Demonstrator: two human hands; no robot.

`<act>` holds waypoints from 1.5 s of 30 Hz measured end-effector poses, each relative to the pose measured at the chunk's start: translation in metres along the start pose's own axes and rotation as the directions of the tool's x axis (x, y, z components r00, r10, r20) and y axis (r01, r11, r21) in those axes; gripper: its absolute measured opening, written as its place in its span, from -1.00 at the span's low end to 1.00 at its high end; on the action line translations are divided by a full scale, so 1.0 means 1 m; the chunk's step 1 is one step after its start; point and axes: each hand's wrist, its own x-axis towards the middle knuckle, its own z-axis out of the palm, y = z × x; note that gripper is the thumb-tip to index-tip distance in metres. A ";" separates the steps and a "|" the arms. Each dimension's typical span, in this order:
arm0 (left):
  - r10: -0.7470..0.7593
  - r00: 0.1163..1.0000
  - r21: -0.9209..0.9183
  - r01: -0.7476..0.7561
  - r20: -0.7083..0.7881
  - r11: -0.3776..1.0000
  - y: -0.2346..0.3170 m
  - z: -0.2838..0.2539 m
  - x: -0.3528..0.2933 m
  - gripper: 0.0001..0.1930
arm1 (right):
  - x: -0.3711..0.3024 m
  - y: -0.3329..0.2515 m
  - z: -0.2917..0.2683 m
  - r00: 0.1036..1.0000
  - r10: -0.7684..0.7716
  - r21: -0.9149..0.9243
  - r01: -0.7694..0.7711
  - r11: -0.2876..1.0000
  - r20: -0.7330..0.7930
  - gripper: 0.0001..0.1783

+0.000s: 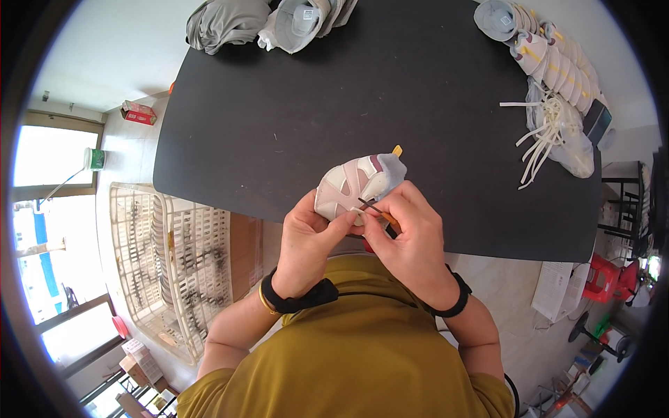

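A small shoe upper (348, 182) in white, pale pink and maroon, with a grey-blue lining and a yellow tab, is held up at the table's near edge. My left hand (311, 230) is closed on its near left side, thumb pressed toward the lace opening. A thin tool with a dark tip and an orange handle (390, 219) is pinched in my right hand (411, 226); its exact kind is unclear. The tip lies against the upper. Between my fingertips shows a short whitish strip, perhaps lace, partly hidden by them.
On the dark table (334, 90), stacked shoe uppers (557, 66) stand at the far right beside a bundle of white laces (550, 122), a plastic bag (575, 153) and a phone (597, 122). More uppers (296, 24) lie at the far left. A plastic crate (174, 265) stands left of me.
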 end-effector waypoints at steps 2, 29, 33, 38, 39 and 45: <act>0.008 1.000 -0.006 -0.009 -0.024 1.000 0.000 0.000 0.000 -0.71 | 0.000 0.000 0.001 1.000 -0.013 0.010 0.013 1.000 -0.007 -0.88; 0.065 0.996 0.086 -0.059 -0.066 0.995 -0.006 -0.004 -0.004 -0.66 | -0.013 -0.003 -0.013 0.978 -0.168 -0.214 0.192 0.958 0.124 -0.81; 0.070 0.995 0.098 -0.063 -0.066 0.993 -0.006 -0.003 -0.005 -0.66 | -0.014 -0.002 -0.010 0.983 -0.154 -0.200 0.173 0.965 0.103 -0.80; 0.108 0.992 0.153 -0.097 -0.065 0.983 -0.010 -0.003 -0.008 -0.68 | -0.015 -0.003 -0.009 0.986 -0.143 -0.197 0.157 0.968 0.087 -0.77; 0.183 0.982 0.190 -0.171 -0.050 0.967 -0.012 -0.001 -0.008 -0.75 | -0.015 -0.005 -0.008 0.988 -0.128 -0.219 0.144 0.965 0.085 -0.81; 0.435 0.895 0.526 -0.418 0.099 0.741 -0.016 -0.004 0.001 -0.84 | -0.011 -0.003 -0.014 0.989 -0.030 -0.217 0.061 0.974 0.147 -0.92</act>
